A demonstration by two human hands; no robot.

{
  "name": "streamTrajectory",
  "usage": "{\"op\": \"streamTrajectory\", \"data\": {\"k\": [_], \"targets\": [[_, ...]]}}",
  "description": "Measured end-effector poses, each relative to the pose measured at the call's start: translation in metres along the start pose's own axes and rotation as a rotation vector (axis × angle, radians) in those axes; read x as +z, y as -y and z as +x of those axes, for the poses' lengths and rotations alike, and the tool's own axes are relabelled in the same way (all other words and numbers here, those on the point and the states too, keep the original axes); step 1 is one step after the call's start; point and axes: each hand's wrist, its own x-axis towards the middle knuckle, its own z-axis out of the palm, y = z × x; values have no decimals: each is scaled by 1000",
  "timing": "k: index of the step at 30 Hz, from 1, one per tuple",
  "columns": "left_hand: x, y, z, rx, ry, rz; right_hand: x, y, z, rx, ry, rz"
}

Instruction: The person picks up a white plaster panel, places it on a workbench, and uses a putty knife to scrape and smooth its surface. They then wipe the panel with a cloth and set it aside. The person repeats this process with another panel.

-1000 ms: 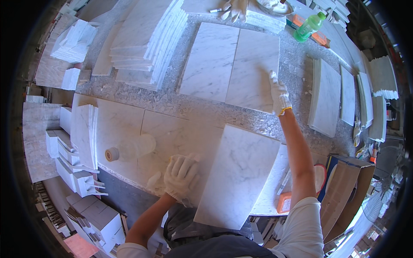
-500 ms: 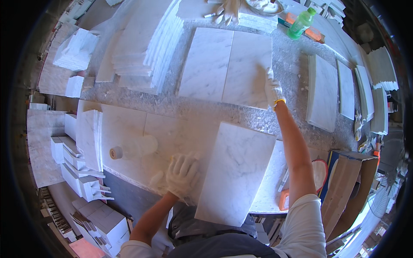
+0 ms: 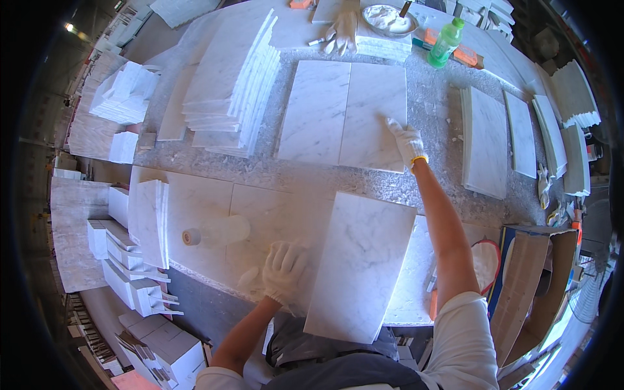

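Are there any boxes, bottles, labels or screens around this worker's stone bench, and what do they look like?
Cardboard box: beside the person's right arm, open, brown flaps with a blue side.
Green bottle: far edge of the bench, upright, translucent green plastic, green cap.
Tape roll: on the near slab, left of the left hand, small, pale.
No screens or signs show.

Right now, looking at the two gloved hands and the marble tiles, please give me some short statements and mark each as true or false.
1. The right hand rests on a flat marble tile far across the bench. True.
2. The left hand holds the green bottle. False: it lies by the near tile; the bottle stands alone at the far side.
3. Both hands wear white gloves. True.
4. The near tile stands upright on its edge. False: it lies flat, overhanging the bench edge.
5. A stack of tiles lies left of the far pair. True.
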Motion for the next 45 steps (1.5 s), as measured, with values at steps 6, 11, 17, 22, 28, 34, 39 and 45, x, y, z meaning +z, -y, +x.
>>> {"op": "streamTrajectory", "data": {"k": [6,11,17,22,28,34,39,45], "targets": [[1,-3,-4,4,-40,65,27,-16,14,-548,-628,-695],[0,-5,-5,-12,-10,29,-9,13,7,-35,3,225],[4,-4,-13,4,-24,84,-56,49,-19,187,48,425],[10,-1,-21,-6,-5,132,-49,46,-18,37,-22,336],[11,-1,-20,9,-41,166,-48,43,-19,71,-25,416],[6,-4,-11,21,-77,169,-62,56,-26,195,-9,740],[-1,-7,-6,-17,-5,112,-67,56,-24,238,64,565],[2,-5,-16,1,-39,141,-71,55,-24,10,17,370]]}}
